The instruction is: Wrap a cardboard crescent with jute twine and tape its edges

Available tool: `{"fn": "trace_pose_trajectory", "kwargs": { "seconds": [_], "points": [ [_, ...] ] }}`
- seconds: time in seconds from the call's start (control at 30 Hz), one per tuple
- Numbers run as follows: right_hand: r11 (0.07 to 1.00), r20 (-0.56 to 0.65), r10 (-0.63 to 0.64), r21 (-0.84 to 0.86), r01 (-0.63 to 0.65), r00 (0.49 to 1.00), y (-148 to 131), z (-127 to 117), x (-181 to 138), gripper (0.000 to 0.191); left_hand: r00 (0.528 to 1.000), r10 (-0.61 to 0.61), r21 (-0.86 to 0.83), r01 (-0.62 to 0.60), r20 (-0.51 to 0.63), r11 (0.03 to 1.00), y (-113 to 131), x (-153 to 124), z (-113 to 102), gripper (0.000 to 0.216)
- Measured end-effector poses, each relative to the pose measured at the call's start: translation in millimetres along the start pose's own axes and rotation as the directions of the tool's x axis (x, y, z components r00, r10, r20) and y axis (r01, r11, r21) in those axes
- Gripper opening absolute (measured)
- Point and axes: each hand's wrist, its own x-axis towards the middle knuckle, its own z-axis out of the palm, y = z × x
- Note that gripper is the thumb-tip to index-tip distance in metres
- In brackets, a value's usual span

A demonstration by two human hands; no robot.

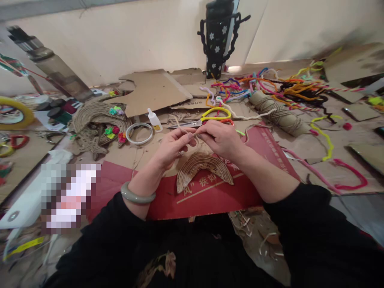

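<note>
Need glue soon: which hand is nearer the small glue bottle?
Left. Both pinch twine; left hand sits just below-right of the glue bottle, right hand farther right.

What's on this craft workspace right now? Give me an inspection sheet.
Surface: cardboard, with a red sheet under the hands.
Job's things: twine strand; coiled arch lying below it.
Clutter: scissors, glue bottle, tape ring, spool, pipe cleaners.
Hands: left hand and right hand both pinch the twine.
Cables: nothing seen.
Surroundings: pale wall, black bottle.
</note>
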Motion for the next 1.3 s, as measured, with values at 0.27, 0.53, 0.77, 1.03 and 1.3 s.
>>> {"fn": "trace_pose_trajectory", "kwargs": {
  "seconds": [0.27, 0.53, 0.77, 1.03, 1.3],
  "points": [
    [1.0, 0.019, -0.011, 0.001, 0.011, 1.0, 6.0, -4.2, 0.6, 0.021, 0.979, 0.068, -0.134, -0.095, -0.19, 0.986, 3.0, 6.2, -3.6, 0.025],
    [0.979, 0.05, 0.166, -0.125, -0.159, 0.985, 21.9, -24.4, -0.1, 0.026, 0.92, 0.171, -0.031, -0.195, -0.353, 0.98, 0.8, 11.6, -11.6, 0.017],
    [0.964, 0.218, 0.151, 0.184, -0.193, 0.964, -5.6, 3.2, 6.1, 0.041, 0.951, 0.272, 0.112, -0.256, -0.151, 0.96, -6.6, 4.2, 6.3, 0.016],
    [0.93, 0.135, 0.245, 0.246, -0.272, 0.96, -6.6, 3.3, 3.9, 0.03, 0.92, 0.302, 0.074, -0.293, -0.248, 0.953, -4.4, 6.3, -3.0, 0.014],
    [0.955, 0.176, 0.203, 0.181, -0.235, 0.963, -0.8, -4.2, 1.5, 0.031, 0.94, 0.248, 0.062, -0.24, -0.233, 0.969, -2.2, 6.5, -2.9, 0.014]
  ]
}}
